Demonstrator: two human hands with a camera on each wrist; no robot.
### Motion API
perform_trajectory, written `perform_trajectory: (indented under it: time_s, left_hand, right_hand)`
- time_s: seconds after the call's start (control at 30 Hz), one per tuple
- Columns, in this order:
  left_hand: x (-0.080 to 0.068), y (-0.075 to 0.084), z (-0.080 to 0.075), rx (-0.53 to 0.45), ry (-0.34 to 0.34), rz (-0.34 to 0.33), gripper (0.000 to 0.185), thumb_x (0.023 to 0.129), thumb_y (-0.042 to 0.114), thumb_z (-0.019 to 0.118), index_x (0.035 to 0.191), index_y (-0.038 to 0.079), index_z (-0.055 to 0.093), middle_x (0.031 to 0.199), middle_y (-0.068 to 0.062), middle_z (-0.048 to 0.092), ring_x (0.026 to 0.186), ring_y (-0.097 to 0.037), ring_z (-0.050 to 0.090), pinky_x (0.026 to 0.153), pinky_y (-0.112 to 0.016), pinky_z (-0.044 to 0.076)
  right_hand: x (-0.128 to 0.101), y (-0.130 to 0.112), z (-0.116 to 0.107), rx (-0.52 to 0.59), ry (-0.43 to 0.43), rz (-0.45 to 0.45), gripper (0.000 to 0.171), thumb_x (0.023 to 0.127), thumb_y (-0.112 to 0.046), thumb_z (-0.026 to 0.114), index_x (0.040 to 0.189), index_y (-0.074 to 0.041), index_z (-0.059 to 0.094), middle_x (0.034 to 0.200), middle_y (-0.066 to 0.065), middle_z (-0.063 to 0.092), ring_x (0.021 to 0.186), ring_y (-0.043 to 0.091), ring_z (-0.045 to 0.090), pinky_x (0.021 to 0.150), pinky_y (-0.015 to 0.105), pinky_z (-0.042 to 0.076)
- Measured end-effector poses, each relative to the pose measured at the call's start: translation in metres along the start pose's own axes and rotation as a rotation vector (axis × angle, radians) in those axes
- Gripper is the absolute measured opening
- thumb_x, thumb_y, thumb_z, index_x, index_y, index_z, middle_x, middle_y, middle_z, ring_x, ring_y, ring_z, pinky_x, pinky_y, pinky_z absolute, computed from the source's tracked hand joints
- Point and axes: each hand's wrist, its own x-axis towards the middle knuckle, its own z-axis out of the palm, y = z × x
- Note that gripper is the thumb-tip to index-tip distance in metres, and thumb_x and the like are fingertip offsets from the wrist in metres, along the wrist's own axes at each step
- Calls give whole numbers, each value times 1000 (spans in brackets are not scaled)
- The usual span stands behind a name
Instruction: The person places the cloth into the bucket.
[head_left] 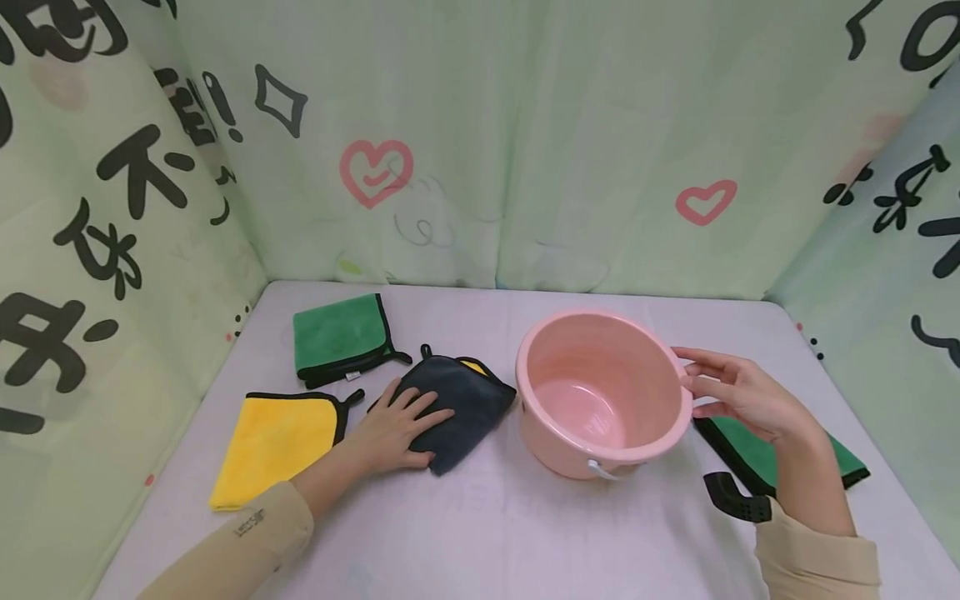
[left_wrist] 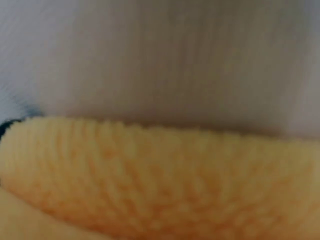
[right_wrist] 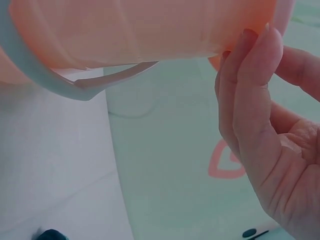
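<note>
My left hand (head_left: 416, 417) lies flat with spread fingers on a dark grey cloth (head_left: 468, 400) that has a yellow underside showing at its far corner. A pink plastic basin (head_left: 528, 371) stands upright to the right of it and holds nothing. My right hand (head_left: 693, 385) reaches its straight fingers to the basin's right rim, thumb just below. In the right wrist view the fingers (right_wrist: 250, 100) lie beside the pink basin wall (right_wrist: 140, 30), above its pale bail handle (right_wrist: 75, 87). The left wrist view is a blurred close-up of yellow fleece (left_wrist: 160, 180).
A yellow cloth (head_left: 277, 437) lies at the front left and a folded green cloth (head_left: 341, 337) behind it. Another green cloth (head_left: 757, 454) lies under my right forearm, with a black grip piece (head_left: 738, 498) beside it. Printed curtains wall in the table on three sides.
</note>
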Motion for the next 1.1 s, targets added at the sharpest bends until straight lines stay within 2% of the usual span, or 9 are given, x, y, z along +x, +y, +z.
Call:
perform_trajectory:
  time_s: [0.33,0.6,0.9,1.1]
  left_hand:
    - [1,-5,-2,-16,-5,60,69,80,59,54,138,25,39,138,-10,41,122,-30,38,102,-60,18]
    - [6,-3,-1,62,30,109,67,80,54,58,134,20,43,131,-11,44,115,-31,42,101,-58,24]
    - [10,-5,6,128,104,121,56,81,51,57,130,25,48,123,-8,47,104,-28,47,99,-54,30]
    - [13,-4,6,175,95,104,53,81,42,64,130,29,48,120,-2,49,104,-27,47,98,-51,32]
  right_hand:
    - [1,-1,0,15,-5,-12,43,93,-13,52,133,-5,39,100,-9,63,85,11,62,67,32,54]
    - [1,-2,0,16,0,-9,41,93,-13,52,132,-5,41,100,-9,62,84,11,62,67,31,54]
    - [0,-2,0,3,3,-2,44,94,-15,51,134,-1,38,101,-12,62,85,11,62,68,31,54]
    - [1,-1,0,1,-3,-4,46,94,-15,51,134,0,36,101,-12,62,85,10,62,68,31,54]
